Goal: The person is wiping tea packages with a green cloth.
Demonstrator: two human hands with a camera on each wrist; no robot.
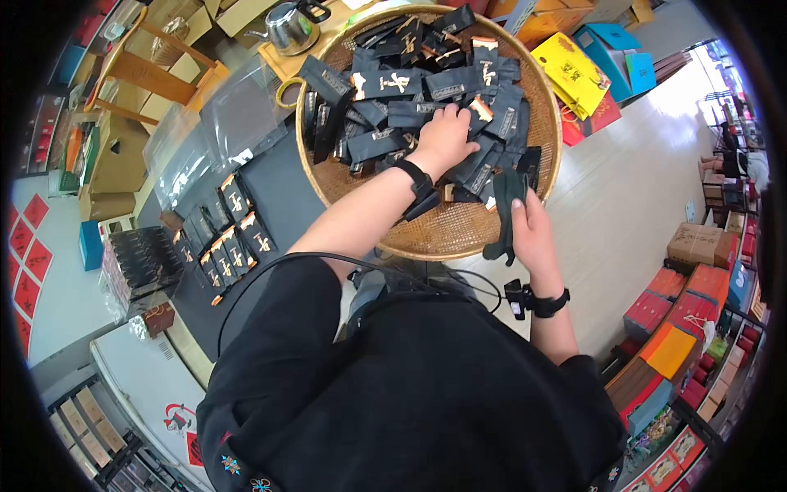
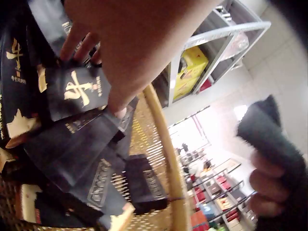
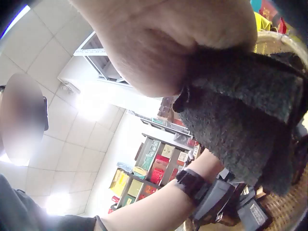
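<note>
My left hand (image 1: 445, 141) reaches into a round woven basket (image 1: 438, 238), its fingers spread on a heap of black packets (image 1: 393, 84) with gold print. In the left wrist view, the fingertips touch the upper edge of one packet (image 2: 79, 91) and the thumb lies by its right lower side. My right hand (image 1: 531, 234), at the basket's near right rim, grips a dark fuzzy folded cloth (image 1: 510, 209). The cloth (image 3: 240, 115) hangs beside the rim, its nap plain in the right wrist view. Part of the right hand's fingers is hidden behind it.
Several black packets (image 1: 234, 246) lie in rows on the dark table (image 1: 283, 176) at left, near clear plastic sheets (image 1: 238, 115). A steel kettle (image 1: 291, 29) and a yellow tape roll (image 1: 288, 93) are behind. A yellow bag (image 1: 571, 75) stands right of the basket; red boxes (image 1: 656, 299) line the right side.
</note>
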